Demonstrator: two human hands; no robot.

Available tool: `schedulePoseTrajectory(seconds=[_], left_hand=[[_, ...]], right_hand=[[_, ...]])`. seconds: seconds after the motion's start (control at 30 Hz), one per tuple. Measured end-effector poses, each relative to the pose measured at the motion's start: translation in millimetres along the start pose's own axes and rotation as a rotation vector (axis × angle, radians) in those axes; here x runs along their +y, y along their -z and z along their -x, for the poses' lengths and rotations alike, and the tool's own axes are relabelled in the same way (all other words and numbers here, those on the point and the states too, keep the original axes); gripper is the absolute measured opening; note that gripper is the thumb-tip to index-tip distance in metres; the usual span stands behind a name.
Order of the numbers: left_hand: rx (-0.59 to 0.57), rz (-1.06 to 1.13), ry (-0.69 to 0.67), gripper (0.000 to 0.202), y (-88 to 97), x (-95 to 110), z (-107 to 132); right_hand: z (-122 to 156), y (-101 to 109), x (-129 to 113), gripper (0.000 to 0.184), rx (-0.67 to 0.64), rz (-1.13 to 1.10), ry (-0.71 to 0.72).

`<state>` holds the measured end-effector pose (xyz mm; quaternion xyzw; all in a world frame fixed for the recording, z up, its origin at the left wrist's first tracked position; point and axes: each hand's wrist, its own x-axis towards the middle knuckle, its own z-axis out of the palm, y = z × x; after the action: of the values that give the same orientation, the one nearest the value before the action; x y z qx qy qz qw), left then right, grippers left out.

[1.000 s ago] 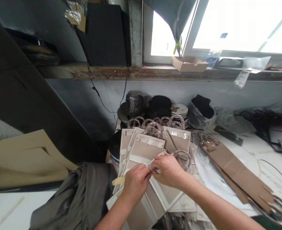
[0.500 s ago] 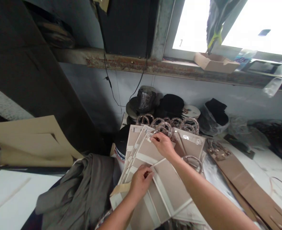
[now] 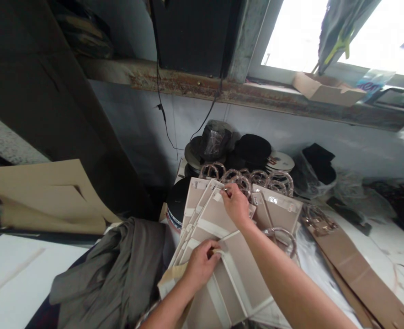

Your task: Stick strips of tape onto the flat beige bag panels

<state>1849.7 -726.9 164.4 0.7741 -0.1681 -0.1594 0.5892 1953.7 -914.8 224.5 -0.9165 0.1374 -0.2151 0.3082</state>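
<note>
Beige bag panels (image 3: 215,217) with pale strips across them lie fanned out in an overlapping stack in front of me. My right hand (image 3: 236,205) is pinched closed at the top edge of the uppermost upright panel; what its fingertips grip is too small to make out. Lower down, my left hand (image 3: 202,264) pinches a small pale strip (image 3: 217,251) between thumb and fingers, over the panels. Plastic-wrapped bag handles (image 3: 241,183) rise behind the stack. Beside my right forearm, another wrapped handle (image 3: 284,240) curves up.
Black rolls (image 3: 253,147) and a white reel (image 3: 280,162) stand against the wall. Grey cloth (image 3: 116,274) lies left, near a tan sheet (image 3: 44,196). Long brown pieces (image 3: 356,265) lie right. A cardboard box (image 3: 328,89) sits on the window ledge.
The view has shifted slightly, moving the window and ledge rightward in the picture. My right hand stays near the panel's top edge; a pale strip now shows at my left fingertips.
</note>
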Motion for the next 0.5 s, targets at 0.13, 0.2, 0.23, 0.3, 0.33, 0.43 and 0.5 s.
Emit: schedulePoseTrajectory(seconds=[0.13, 0.2, 0.23, 0.3, 0.33, 0.43, 0.5], left_hand=[[0.033, 0.018, -0.009, 0.024, 4.7, 18.3, 2.6], [0.063, -0.013, 0.008, 0.020, 7.2, 31.2, 3.4], [0.073, -0.029, 0.017, 0.021, 8.0, 37.4, 3.7], [0.080, -0.058, 0.016, 0.028, 8.1, 47.9, 3.7], [0.080, -0.075, 0.006, 0.030, 7.3, 52.2, 3.4], [0.080, -0.169, -0.044, 0.030, 1.4, 63.4, 2.0], [0.066, -0.252, -0.091, 0.025, -4.0, 70.4, 0.8]], right_hand=[[5.6, 22.1, -7.1, 0.022, -0.009, -0.285, -0.032], [22.9, 44.5, -8.3, 0.026, -0.099, -0.432, -0.029], [34.5, 57.4, -7.9, 0.028, -0.176, -0.476, -0.020], [59.9, 83.1, -5.0, 0.028, -0.355, -0.502, 0.028], [72.2, 94.7, -2.9, 0.027, -0.433, -0.491, 0.068], [99.7, 119.7, 3.8, 0.014, -0.552, -0.407, 0.181], [108.6, 129.4, 7.9, 0.010, -0.542, -0.328, 0.212]])
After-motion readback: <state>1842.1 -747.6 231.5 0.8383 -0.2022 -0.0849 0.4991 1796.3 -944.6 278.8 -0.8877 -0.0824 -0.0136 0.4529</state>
